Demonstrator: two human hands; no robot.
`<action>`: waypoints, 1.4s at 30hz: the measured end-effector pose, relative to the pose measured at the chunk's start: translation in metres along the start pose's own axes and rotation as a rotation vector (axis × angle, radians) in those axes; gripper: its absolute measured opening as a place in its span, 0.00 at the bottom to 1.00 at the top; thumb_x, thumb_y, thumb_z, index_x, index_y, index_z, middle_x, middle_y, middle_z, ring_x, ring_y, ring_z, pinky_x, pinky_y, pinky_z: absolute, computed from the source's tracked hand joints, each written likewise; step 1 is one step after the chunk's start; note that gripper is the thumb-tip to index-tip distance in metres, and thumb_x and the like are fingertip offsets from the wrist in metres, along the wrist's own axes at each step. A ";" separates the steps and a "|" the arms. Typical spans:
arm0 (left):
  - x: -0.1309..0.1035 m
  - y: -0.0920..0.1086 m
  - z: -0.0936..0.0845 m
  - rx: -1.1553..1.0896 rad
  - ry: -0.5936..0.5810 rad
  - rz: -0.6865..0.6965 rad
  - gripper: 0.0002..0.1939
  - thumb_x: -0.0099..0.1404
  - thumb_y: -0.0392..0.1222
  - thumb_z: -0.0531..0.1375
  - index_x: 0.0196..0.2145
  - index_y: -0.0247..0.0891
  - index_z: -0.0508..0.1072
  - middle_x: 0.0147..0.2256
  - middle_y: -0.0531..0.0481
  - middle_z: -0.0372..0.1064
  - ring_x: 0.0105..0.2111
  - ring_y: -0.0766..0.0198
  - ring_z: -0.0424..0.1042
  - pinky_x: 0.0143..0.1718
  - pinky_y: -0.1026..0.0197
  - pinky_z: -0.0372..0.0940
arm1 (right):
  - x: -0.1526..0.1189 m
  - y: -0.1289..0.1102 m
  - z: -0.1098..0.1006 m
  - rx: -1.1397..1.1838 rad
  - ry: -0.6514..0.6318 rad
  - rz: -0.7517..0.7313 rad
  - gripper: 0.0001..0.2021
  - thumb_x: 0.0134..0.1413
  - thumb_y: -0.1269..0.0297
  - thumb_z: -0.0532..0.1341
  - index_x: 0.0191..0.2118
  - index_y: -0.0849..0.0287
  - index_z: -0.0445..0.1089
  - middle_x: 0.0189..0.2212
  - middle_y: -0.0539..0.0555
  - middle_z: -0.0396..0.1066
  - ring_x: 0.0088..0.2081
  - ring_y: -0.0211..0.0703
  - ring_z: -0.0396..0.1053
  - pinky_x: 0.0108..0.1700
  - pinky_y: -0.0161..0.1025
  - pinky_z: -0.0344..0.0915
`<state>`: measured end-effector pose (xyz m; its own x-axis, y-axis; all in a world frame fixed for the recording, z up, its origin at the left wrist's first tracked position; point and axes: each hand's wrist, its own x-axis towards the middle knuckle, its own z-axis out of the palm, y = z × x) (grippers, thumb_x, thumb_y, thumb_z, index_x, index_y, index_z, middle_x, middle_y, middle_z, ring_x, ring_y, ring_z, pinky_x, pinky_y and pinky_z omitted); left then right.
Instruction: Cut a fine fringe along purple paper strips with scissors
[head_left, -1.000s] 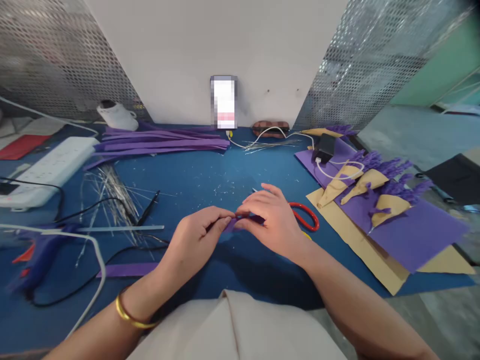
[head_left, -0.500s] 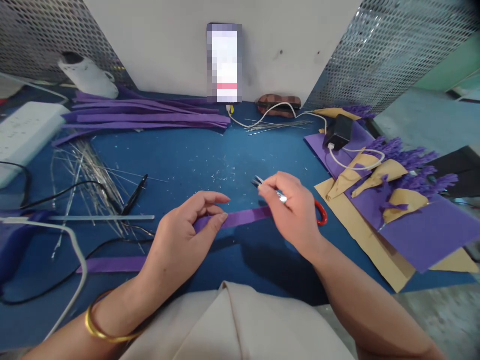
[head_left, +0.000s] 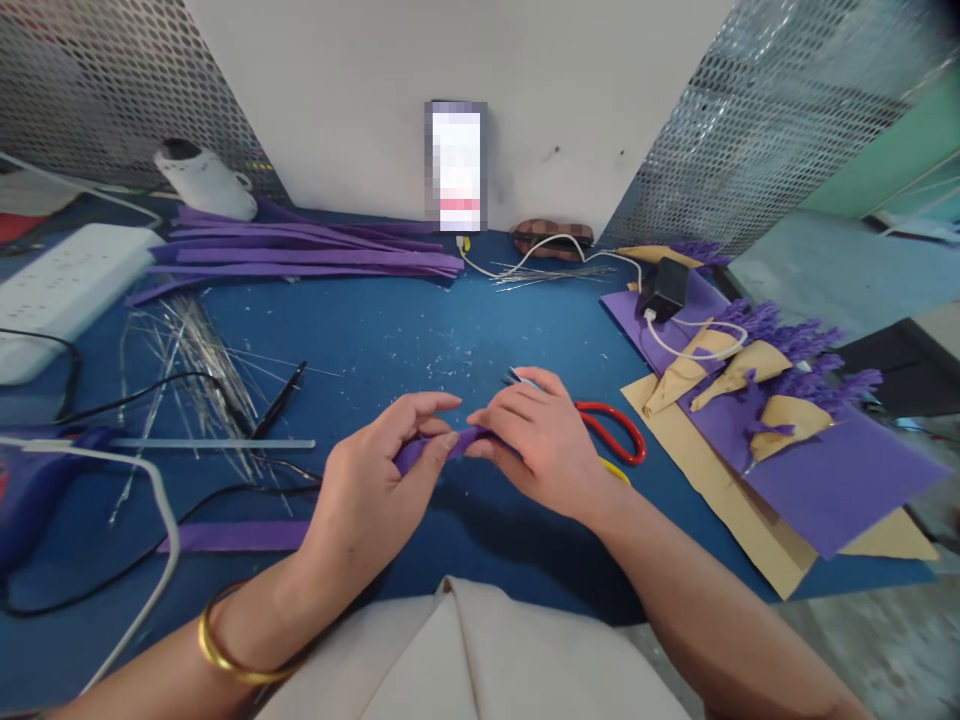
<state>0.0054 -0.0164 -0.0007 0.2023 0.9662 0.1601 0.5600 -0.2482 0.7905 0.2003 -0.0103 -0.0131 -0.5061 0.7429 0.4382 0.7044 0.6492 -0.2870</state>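
A short purple paper strip [head_left: 466,440] spans the gap between my two hands above the blue table. My left hand [head_left: 386,470] pinches its left part between thumb and fingers, the other fingers curled loosely. Close on the right, my right hand [head_left: 529,435] has its thumb and fingertips closed on the strip's other end. Behind and under the right hand lies a pair of scissors [head_left: 611,430] with red and yellow on the handles. Their tips show past the knuckles, while the hand hides the middle. Another purple strip [head_left: 236,537] lies beside my left forearm.
Purple strips [head_left: 315,258] and a phone [head_left: 457,165] are at the back. Thin wires [head_left: 214,365], a black pen-like tool [head_left: 281,400], a glue gun [head_left: 52,490] and a power strip [head_left: 67,290] lie left. Wrapped purple flowers [head_left: 787,425] rest on paper sheets at right.
My right hand has moved left along the strip, close to my left hand, uncovering more of the scissors' handles. My left hand keeps its pinch. The camera view has shifted slightly.
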 end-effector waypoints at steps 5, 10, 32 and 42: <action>0.000 -0.005 0.005 0.015 -0.015 -0.011 0.12 0.64 0.46 0.60 0.46 0.49 0.74 0.36 0.55 0.81 0.37 0.59 0.79 0.38 0.60 0.69 | 0.000 0.004 0.001 -0.108 0.048 0.027 0.16 0.71 0.62 0.52 0.36 0.60 0.74 0.28 0.52 0.74 0.33 0.43 0.70 0.59 0.46 0.56; 0.003 -0.010 0.010 0.072 -0.081 -0.005 0.09 0.67 0.46 0.56 0.40 0.46 0.76 0.33 0.56 0.79 0.33 0.61 0.76 0.34 0.61 0.65 | -0.001 0.006 0.006 -0.170 0.084 0.013 0.16 0.71 0.63 0.52 0.33 0.59 0.73 0.26 0.51 0.72 0.32 0.43 0.68 0.59 0.46 0.56; 0.020 -0.011 0.024 0.075 -0.072 0.096 0.08 0.63 0.41 0.61 0.36 0.45 0.81 0.34 0.55 0.80 0.34 0.61 0.74 0.36 0.62 0.62 | -0.002 0.020 0.017 -0.117 0.141 0.099 0.22 0.73 0.57 0.44 0.27 0.56 0.61 0.22 0.49 0.66 0.27 0.41 0.64 0.43 0.40 0.59; 0.029 -0.023 0.024 0.128 -0.061 0.171 0.15 0.70 0.46 0.54 0.34 0.42 0.80 0.33 0.51 0.80 0.33 0.59 0.75 0.34 0.61 0.62 | -0.003 0.023 0.026 -0.121 0.144 0.132 0.23 0.74 0.58 0.45 0.27 0.57 0.64 0.22 0.51 0.68 0.26 0.43 0.65 0.42 0.41 0.59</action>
<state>0.0178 0.0156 -0.0287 0.3489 0.9043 0.2459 0.6102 -0.4184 0.6728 0.2053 0.0068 -0.0428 -0.3354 0.7833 0.5234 0.8187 0.5172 -0.2494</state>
